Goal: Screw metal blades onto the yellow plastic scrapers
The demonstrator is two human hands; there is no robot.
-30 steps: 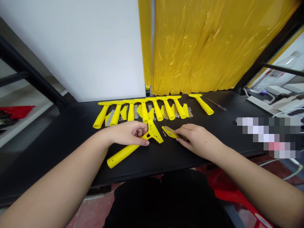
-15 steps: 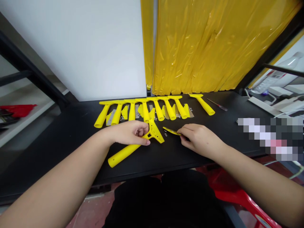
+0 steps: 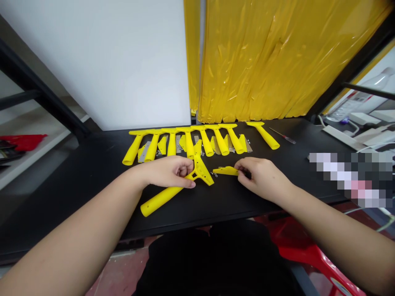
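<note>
Plate (image 3: 226,170) turned broadside, finger-pinched by right hand (image 3: 261,177); left hand (image 3: 170,172) clamps handle (image 3: 162,201). Likely step: fitting; next calls for alignment.

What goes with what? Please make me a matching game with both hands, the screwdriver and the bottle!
Things:
1. Left hand
2. Right hand
3. Screwdriver
4. Bottle

Where or how:
A. Pinching the end of a flat yellow piece
B. Clear plastic, near the picture's right edge
C. Gripping a yellow handle near its head
D. Lying on the black table

Right pairs: 1-C, 2-A, 3-D, 4-B
</note>
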